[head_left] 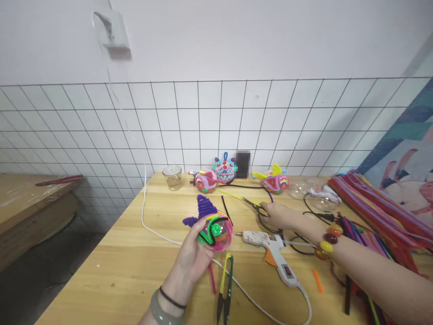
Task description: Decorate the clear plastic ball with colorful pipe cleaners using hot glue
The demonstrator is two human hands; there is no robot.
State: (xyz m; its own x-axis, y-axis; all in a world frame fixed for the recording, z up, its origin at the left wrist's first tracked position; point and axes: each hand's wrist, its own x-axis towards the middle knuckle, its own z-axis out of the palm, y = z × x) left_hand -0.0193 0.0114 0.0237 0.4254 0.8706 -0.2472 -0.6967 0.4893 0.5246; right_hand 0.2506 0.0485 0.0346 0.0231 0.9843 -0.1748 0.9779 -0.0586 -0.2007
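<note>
My left hand (196,250) is closed around a clear ball (221,231) decorated with green, black and pink pipe cleaners. Two purple wrapped cone shapes (206,206) stick out from its upper left. At the middle right, my right hand (279,216) has its fingers on a pair of scissors (252,202), near the handles. The blades point left, beside a yellow strip (228,193). Below that hand lies a white hot glue gun (267,246) with an orange trigger. Thread snips (226,284) with yellow and green arms rest below the ball.
Along the back stand a glass (172,177), decorated pieces (205,181) (275,183), a blue and red figure (224,170), and clear balls (324,201). Bundles of pipe cleaners (368,212) cover the right side. A white cord (160,234) crosses the table.
</note>
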